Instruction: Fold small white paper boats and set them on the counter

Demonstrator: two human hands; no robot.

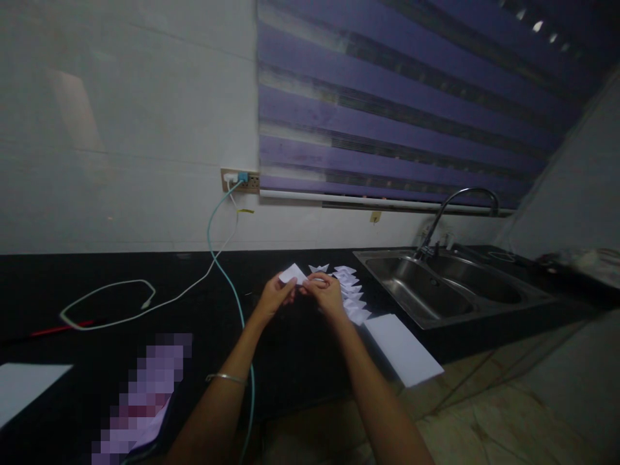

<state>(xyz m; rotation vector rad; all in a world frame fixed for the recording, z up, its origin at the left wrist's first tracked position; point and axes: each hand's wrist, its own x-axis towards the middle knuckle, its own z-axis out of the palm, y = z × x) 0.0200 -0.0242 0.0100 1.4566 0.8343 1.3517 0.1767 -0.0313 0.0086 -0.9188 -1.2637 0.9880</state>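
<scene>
Between both hands, above the black countertop, is a small folded piece of white paper. My left hand pinches its left side, thumb on top. My right hand grips its right edge with thumb and fingers. Just right of my right hand, several folded white paper pieces with pointed ends lie in a row, and one more pointed piece lies behind the hand. White paper sheets rest beside my right forearm, near the counter's front edge.
A double steel sink with a curved faucet is at the right. A teal cable and a white cable run from the wall socket across the counter. Another white sheet lies at the left.
</scene>
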